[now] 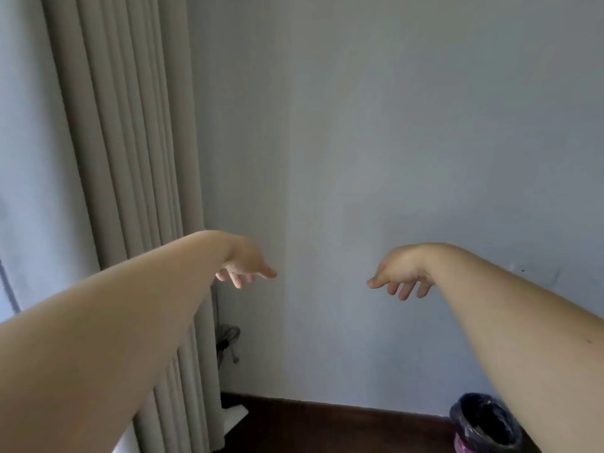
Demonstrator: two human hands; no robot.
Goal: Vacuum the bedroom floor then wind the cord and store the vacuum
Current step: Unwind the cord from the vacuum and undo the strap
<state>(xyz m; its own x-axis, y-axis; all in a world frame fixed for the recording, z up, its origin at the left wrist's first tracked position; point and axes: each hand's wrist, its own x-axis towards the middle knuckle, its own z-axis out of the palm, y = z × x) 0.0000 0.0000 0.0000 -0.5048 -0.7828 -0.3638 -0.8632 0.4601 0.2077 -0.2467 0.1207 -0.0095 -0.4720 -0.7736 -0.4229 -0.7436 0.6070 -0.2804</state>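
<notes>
Both my arms reach out in front of a plain pale wall. My left hand (245, 268) hangs at mid-height with its fingers loosely drooping and holds nothing. My right hand (400, 276) hangs the same way further right, also empty. Low in the corner behind the curtain edge, a dark coiled cord (227, 341) hangs against the wall, with a white part of an appliance (233, 415) on the floor below it. Most of that appliance is hidden by the curtain, and I cannot tell whether it is the vacuum.
A long beige curtain (130, 158) fills the left side down to the floor. Dark wooden floor (327, 429) runs along the bottom. A small bin lined with a black bag (483, 423) stands at the bottom right, by my right forearm.
</notes>
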